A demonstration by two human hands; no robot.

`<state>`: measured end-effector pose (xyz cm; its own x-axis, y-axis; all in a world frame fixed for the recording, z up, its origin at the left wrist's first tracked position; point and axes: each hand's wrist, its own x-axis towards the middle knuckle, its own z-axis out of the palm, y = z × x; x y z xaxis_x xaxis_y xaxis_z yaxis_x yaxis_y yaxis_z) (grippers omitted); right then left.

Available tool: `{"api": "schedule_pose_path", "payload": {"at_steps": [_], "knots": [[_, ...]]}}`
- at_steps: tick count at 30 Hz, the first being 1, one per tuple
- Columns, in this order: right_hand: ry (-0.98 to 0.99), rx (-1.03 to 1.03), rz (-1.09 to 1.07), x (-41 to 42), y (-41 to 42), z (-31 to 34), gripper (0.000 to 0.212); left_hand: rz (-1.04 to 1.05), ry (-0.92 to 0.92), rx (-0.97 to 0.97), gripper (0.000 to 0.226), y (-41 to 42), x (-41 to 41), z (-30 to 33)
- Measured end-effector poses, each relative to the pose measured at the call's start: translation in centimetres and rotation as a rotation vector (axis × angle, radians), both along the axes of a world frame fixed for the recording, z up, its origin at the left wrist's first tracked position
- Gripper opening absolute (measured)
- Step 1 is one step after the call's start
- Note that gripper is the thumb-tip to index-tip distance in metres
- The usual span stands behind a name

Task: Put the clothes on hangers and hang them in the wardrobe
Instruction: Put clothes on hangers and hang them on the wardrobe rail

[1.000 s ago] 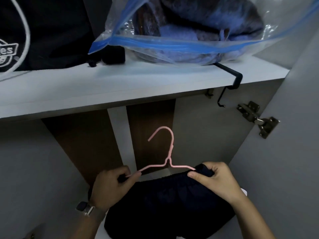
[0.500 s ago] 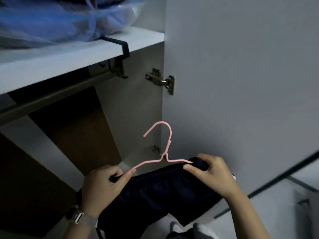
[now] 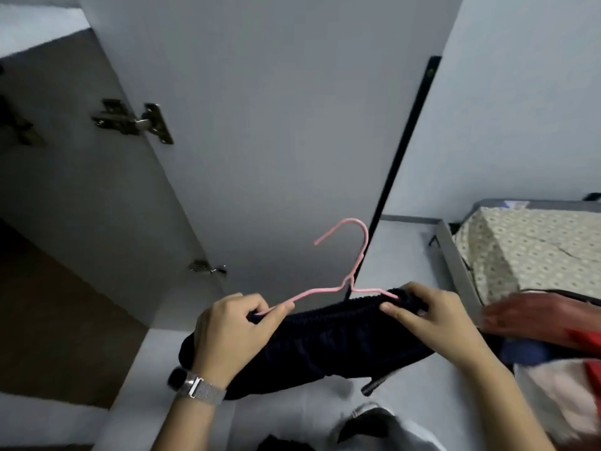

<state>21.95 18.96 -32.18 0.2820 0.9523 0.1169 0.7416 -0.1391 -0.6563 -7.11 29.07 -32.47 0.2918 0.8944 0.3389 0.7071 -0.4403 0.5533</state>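
A thin pink hanger stands upright in front of me, its hook pointing left. A dark navy garment with an elastic waistband is threaded on it and droops below. My left hand, with a watch on the wrist, pinches the hanger's left arm together with the cloth. My right hand grips the right end of the hanger and the waistband. The hanger's lower bar is hidden by the cloth. The open wardrobe lies to the left, its inside dark.
The white wardrobe door stands open behind the hanger, with metal hinges on its left edge. At the right lies a bed with a patterned cover and a pile of red, blue and pale clothes.
My view has swung right, away from the wardrobe shelf and its plastic bag, towards the door and the bed. Both hands keep the same hold on the hanger and garment.
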Motion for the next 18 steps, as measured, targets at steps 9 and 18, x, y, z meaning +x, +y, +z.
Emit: {"api": "schedule_pose_path", "payload": {"at_steps": [9,18], "knots": [[-0.054,0.074,-0.286,5.2,-8.0,0.6,0.055,-0.264,0.025,0.013,0.056,-0.5,9.1,1.3],[-0.041,0.065,-0.446,9.6,-15.0,1.4,0.052,-0.416,0.027,-0.014,0.065,-3.6,16.8,2.1]]}}
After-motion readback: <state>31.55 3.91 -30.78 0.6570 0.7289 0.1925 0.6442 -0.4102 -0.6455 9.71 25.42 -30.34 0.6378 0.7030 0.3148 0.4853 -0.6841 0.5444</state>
